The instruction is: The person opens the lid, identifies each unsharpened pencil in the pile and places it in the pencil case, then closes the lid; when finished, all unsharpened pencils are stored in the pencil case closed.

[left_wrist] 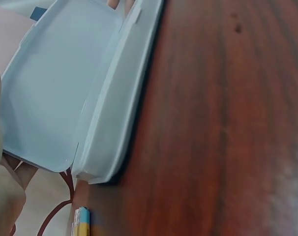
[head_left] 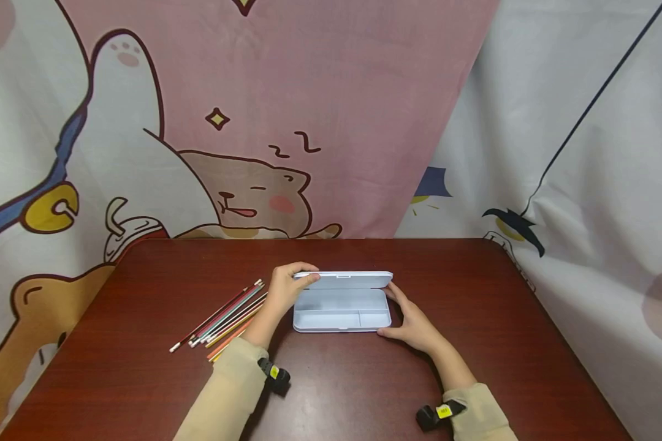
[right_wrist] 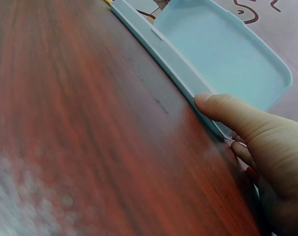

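Observation:
A pale blue-white pencil case (head_left: 325, 300) lies on the table with its hinged lid (head_left: 344, 282) raised. Its tray shows bare compartments, a long one at the back and smaller ones in front. At the lid's left corner, my left hand (head_left: 287, 288) pinches the edge, thumb on the inner face and fingers behind. My right hand (head_left: 414, 321) grips the case's right end, thumb at the front corner and fingers toward the back. In the right wrist view the thumb (right_wrist: 218, 105) presses the front wall.
Several pencils (head_left: 226, 321) lie in a loose slanted bundle left of the case, partly behind my left forearm. The dark red wooden table (head_left: 474, 294) ends at the back against a printed cloth (head_left: 364, 122).

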`<state>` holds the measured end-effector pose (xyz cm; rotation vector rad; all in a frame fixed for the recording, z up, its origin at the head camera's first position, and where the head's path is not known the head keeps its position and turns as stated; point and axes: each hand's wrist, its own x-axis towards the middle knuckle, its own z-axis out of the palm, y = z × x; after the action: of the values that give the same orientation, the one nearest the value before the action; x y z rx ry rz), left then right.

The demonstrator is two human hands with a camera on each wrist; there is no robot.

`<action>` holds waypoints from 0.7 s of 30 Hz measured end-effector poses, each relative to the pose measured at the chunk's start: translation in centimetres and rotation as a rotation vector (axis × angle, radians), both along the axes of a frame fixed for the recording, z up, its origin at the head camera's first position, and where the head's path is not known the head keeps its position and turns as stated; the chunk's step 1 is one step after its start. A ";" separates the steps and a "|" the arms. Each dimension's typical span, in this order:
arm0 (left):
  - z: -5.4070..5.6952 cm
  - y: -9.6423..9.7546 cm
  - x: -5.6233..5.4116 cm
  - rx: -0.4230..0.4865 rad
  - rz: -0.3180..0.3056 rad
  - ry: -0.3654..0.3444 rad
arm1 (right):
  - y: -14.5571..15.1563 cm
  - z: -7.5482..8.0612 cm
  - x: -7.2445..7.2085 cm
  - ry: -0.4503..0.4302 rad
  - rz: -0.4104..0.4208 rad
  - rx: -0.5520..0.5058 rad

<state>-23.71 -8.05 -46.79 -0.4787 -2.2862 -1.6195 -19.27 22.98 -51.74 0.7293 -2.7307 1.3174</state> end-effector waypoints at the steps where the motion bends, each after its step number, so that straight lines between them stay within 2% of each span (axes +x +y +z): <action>1: 0.1 0.0 -0.1 0.002 0.009 -0.007 | 0.0 0.0 0.0 -0.001 0.001 -0.002; 3: 0.1 0.1 -0.4 0.006 0.022 -0.028 | 0.0 0.0 0.0 -0.006 0.005 -0.006; 7: 0.2 0.1 -1.0 0.015 0.035 -0.023 | 0.0 0.0 0.0 -0.007 0.014 -0.019; 10: 0.2 0.1 -1.4 0.018 0.035 -0.014 | 0.1 0.0 0.0 0.010 0.026 -0.019; 21: 0.6 0.1 -2.4 0.049 0.032 -0.057 | 0.1 0.1 -0.1 0.011 0.048 -0.029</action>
<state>-26.15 -7.91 -46.17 -0.3868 -2.2768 -1.6904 -19.39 23.06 -51.61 0.8020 -2.6961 1.3549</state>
